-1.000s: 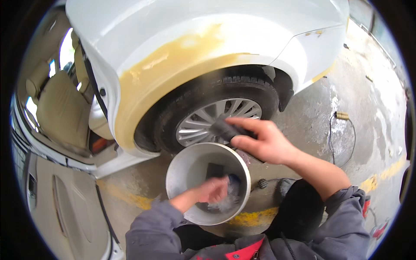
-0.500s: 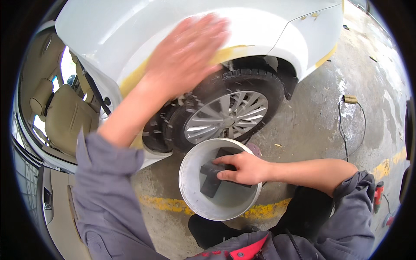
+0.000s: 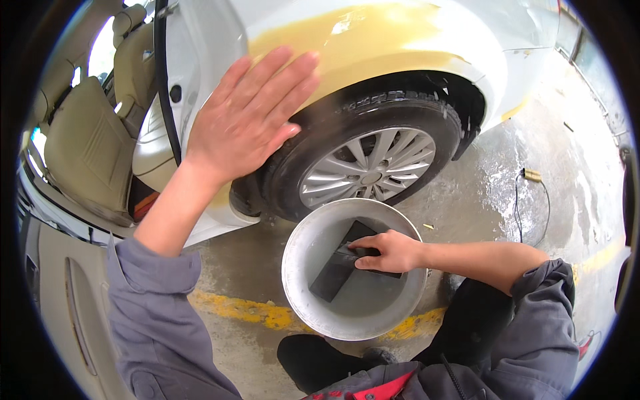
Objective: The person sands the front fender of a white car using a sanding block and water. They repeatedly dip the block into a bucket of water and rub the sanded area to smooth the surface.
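My left hand is raised flat with its fingers spread, wet and holding nothing. It hovers in front of the car's white fender, beside the broad yellow filler patch. Below the wheel arch stands a whitish bucket with cloudy water in it. My right hand reaches over the bucket's right rim, thumb and fingers pinching dark grey sheets of what looks like sandpaper. Another dark piece shows just past the fingertips; how the pieces overlap is partly hidden by the hand.
The car's wheel stands right behind the bucket. At the left, a car door is open, with beige seats inside. A cable with a tan plug block lies on the wet concrete to the right. A yellow line crosses the floor.
My left hand has moved left and down from the fender, uncovering the yellow patch; its blur and most flying drops are gone. The view has shifted. My right hand stays in the bucket.
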Available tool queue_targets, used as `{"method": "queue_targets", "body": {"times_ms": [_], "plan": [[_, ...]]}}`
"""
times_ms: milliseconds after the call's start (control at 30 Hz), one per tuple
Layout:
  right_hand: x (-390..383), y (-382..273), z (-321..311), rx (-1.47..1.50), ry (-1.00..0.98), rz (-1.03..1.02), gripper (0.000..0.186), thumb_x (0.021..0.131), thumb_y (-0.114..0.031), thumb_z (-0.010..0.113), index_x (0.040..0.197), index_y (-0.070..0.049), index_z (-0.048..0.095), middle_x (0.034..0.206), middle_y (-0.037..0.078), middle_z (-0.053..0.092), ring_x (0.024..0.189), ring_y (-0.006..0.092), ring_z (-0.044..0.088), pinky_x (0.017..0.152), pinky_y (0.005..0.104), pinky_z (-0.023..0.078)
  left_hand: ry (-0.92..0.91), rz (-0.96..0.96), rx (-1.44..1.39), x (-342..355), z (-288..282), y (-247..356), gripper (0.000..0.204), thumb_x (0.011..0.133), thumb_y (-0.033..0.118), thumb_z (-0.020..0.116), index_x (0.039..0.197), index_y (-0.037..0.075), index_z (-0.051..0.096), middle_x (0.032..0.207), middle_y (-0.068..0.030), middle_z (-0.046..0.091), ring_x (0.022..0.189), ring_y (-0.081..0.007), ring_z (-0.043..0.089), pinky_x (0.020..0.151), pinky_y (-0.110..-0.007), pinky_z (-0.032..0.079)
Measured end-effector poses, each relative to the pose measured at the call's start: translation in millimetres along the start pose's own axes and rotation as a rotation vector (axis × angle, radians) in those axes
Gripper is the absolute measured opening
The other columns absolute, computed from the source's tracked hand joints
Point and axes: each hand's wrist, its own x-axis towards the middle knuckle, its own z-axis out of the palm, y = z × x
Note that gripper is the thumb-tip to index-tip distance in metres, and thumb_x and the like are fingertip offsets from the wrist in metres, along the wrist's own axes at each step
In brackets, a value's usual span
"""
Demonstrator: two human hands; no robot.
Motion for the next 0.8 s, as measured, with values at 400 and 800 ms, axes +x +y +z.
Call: {"method": "queue_targets", "body": {"times_ms": [400, 800], "plan": [[32.6, 5.5, 21.4, 0.305, -0.07, 0.134, 0.067, 0.098, -0.04, 0.073, 0.149, -0.002, 0.052, 0.135, 0.024, 0.068, 0.124, 0.0322, 0.068, 0.107, 0.0435, 0.054, -0.12, -0.453, -0.31, -192.2, 35.9, 109.2, 0.077, 0.094, 0.033, 0.072, 0.163, 0.013, 0.044, 0.174, -0.0125, 0.034, 0.161, -0.0335, 0.03, 0.13, -0.052, 0.025], [56.9, 12.1, 33.4, 0.559, -0.795, 0.069, 0.046, 0.091, -0.011, 0.079, 0.13, -0.001, 0.056, 0.118, 0.006, 0.067, 0.112, 0.0135, 0.061, 0.098, 0.0326, 0.049, -0.388, -0.483, -1.072, -180.3, -27.8, 260.6, 0.036, 0.084, 0.034, 0.084, 0.11, 0.012, 0.072, 0.098, -0.0053, 0.071, 0.096, -0.0306, 0.071, 0.088, -0.045, 0.056]]}}
